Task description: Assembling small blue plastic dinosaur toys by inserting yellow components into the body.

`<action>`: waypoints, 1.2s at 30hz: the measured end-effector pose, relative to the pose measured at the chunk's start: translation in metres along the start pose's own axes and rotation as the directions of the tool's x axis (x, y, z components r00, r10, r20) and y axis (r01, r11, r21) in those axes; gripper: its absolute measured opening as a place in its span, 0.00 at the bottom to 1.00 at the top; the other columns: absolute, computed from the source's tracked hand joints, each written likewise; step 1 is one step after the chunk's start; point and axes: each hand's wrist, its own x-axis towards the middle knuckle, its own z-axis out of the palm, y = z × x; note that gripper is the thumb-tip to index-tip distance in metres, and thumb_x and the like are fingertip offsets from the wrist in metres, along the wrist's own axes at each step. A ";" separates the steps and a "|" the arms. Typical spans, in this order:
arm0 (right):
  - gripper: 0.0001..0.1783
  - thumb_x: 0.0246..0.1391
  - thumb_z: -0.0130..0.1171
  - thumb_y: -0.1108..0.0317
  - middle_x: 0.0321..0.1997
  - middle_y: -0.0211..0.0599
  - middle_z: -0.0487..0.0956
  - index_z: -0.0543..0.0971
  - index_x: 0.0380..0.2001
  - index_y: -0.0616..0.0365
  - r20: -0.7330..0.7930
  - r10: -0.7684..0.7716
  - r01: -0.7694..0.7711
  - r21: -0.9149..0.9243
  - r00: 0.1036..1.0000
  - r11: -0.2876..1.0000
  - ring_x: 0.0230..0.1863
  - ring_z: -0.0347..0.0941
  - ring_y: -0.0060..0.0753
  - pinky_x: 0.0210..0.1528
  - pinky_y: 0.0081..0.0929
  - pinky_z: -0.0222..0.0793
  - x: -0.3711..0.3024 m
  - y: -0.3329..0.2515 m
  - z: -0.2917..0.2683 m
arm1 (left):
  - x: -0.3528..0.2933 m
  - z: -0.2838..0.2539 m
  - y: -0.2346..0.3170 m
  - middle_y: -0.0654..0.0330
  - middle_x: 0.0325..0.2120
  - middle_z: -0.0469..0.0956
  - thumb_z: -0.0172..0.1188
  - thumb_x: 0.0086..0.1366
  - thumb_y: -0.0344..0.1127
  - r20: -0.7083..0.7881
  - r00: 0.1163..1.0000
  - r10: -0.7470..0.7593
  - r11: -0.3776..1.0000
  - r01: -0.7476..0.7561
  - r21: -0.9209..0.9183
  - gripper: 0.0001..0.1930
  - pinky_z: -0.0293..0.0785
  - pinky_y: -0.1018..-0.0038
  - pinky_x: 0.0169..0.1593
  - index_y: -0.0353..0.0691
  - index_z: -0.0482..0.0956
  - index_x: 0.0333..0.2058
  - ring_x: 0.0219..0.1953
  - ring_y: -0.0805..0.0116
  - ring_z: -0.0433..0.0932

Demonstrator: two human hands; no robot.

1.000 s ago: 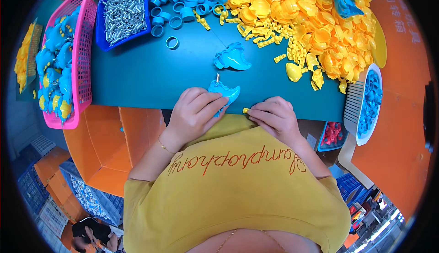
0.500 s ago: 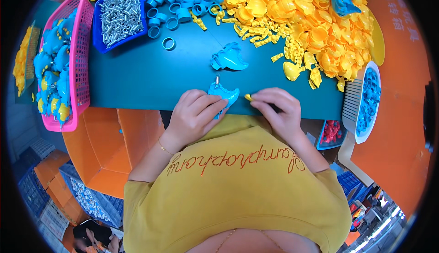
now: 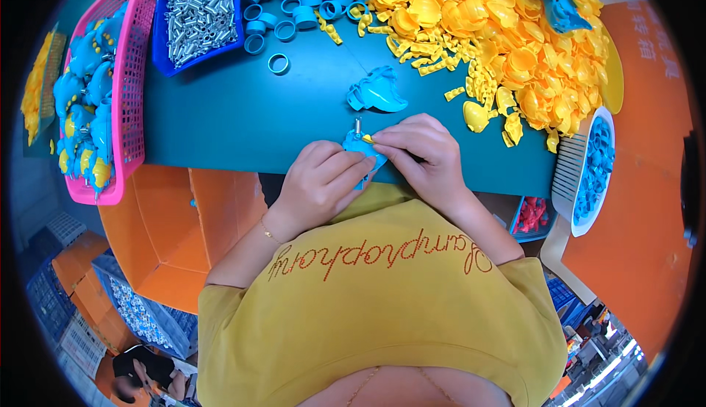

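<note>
At the near edge of the table my left hand (image 3: pixel 321 177) is closed around a blue plastic shell (image 3: pixel 376 158). A small silver metal cylinder (image 3: pixel 358 125) stands up from the shell's far end. My right hand (image 3: pixel 424 153) pinches a small yellow plastic piece (image 3: pixel 367 138) against the shell's upper side; the fingertips partly cover it. Just beyond my hands lies a second blue shell (image 3: pixel 377 89), apart from them.
A blue tray (image 3: pixel 160 55) of metal cylinders and a pink basket (image 3: pixel 131 87) of blue-yellow parts stand left. Blue rings (image 3: pixel 304 16) lie at the back, yellow shells (image 3: pixel 540 105) heaped back right. A white basket (image 3: pixel 570 164) of blue pieces hangs by the right edge; an open orange box (image 3: pixel 158 238) sits below left.
My right hand has moved left with the yellow piece, from beside the blue shell onto it. My left hand keeps its hold on the shell. The whole view has shifted slightly.
</note>
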 end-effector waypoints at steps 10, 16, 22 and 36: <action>0.10 0.49 0.75 0.78 0.36 0.35 0.88 0.88 0.37 0.58 -0.045 0.010 -0.014 -0.087 0.999 0.996 0.36 0.81 0.37 0.40 0.32 0.74 -0.004 -0.005 0.004 | 0.002 0.002 0.001 0.64 0.40 0.84 0.77 0.52 0.30 -0.022 1.000 -0.013 1.000 0.013 -0.012 0.16 0.76 0.65 0.42 0.43 0.88 0.42 0.38 0.61 0.79; 0.13 0.50 0.73 0.78 0.42 0.33 0.87 0.88 0.40 0.56 0.083 -0.026 0.043 -0.205 0.996 0.978 0.40 0.81 0.39 0.40 0.33 0.75 -0.001 -0.012 -0.008 | 0.001 0.003 0.001 0.64 0.44 0.83 0.73 0.55 0.32 0.010 1.000 0.000 1.000 0.000 -0.011 0.17 0.78 0.64 0.47 0.41 0.87 0.44 0.41 0.62 0.78; 0.15 0.55 0.69 0.74 0.52 0.31 0.84 0.87 0.47 0.55 0.335 -0.002 0.122 -0.338 0.942 0.933 0.48 0.79 0.39 0.41 0.33 0.75 0.009 -0.027 -0.028 | 0.001 -0.002 0.002 0.64 0.43 0.82 0.73 0.54 0.31 0.030 1.000 -0.005 1.000 0.005 0.003 0.17 0.77 0.63 0.46 0.41 0.87 0.44 0.41 0.62 0.78; 0.10 0.58 0.70 0.72 0.41 0.37 0.82 0.88 0.44 0.55 -0.138 0.011 -0.086 -0.548 0.990 0.832 0.43 0.79 0.43 0.47 0.37 0.76 0.035 0.018 -0.052 | -0.027 -0.112 -0.079 0.57 0.47 0.84 0.73 0.61 0.31 -0.269 0.904 -0.333 0.743 0.428 0.515 0.15 0.76 0.62 0.53 0.43 0.86 0.48 0.48 0.54 0.79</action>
